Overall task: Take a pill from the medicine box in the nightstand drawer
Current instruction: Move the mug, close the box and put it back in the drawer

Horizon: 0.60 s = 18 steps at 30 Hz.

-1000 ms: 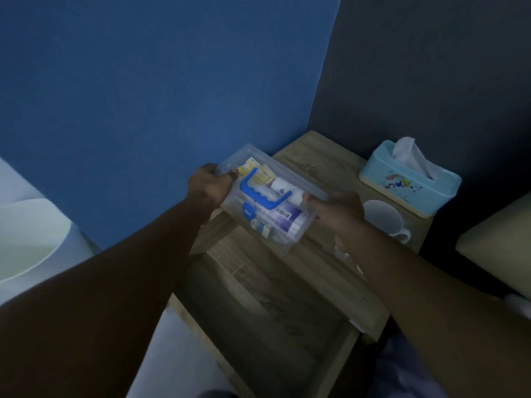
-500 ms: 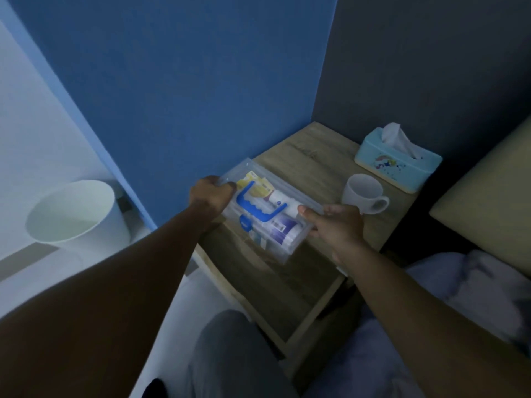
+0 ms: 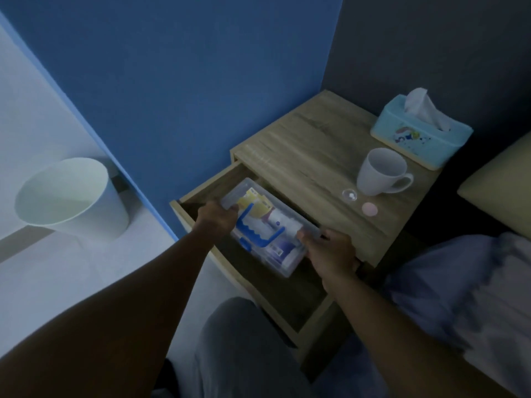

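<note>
A clear plastic medicine box (image 3: 270, 228) with a blue handle and several packets and tubes inside sits low inside the open nightstand drawer (image 3: 275, 294). My left hand (image 3: 218, 218) grips the box's left end and my right hand (image 3: 330, 252) grips its right end. A round pink pill (image 3: 369, 209) lies on the nightstand top (image 3: 301, 156) beside a small clear cap (image 3: 349, 194), in front of the mug.
A white mug (image 3: 380, 172) and a light-blue tissue box (image 3: 421, 136) stand on the nightstand top at the right. A white waste bin (image 3: 69, 196) stands on the floor at the left. The blue wall is behind; bedding (image 3: 459, 282) lies at the right.
The box has gone down from above the nightstand into the drawer, both hands still on it. The view has pulled back and down, showing the pill and cap on top.
</note>
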### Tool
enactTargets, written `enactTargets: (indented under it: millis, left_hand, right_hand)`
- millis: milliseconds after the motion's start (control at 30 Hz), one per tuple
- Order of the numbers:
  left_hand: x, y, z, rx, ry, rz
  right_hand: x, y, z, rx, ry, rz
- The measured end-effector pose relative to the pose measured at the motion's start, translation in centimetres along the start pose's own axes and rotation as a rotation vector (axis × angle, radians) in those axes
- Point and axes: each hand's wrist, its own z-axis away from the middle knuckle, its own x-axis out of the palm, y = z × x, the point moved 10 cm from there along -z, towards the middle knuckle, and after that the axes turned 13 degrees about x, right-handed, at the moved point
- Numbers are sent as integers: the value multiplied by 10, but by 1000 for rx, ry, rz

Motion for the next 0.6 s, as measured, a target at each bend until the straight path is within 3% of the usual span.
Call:
enactTargets:
  millis: [433,600]
  left_hand:
    - [43,-33,-30,9,-51,9]
    - [48,-38,-31,24,-71,-3]
  right_hand:
    - [19,60,-56,89,122,12]
    - [22,67,-61,67,36,130]
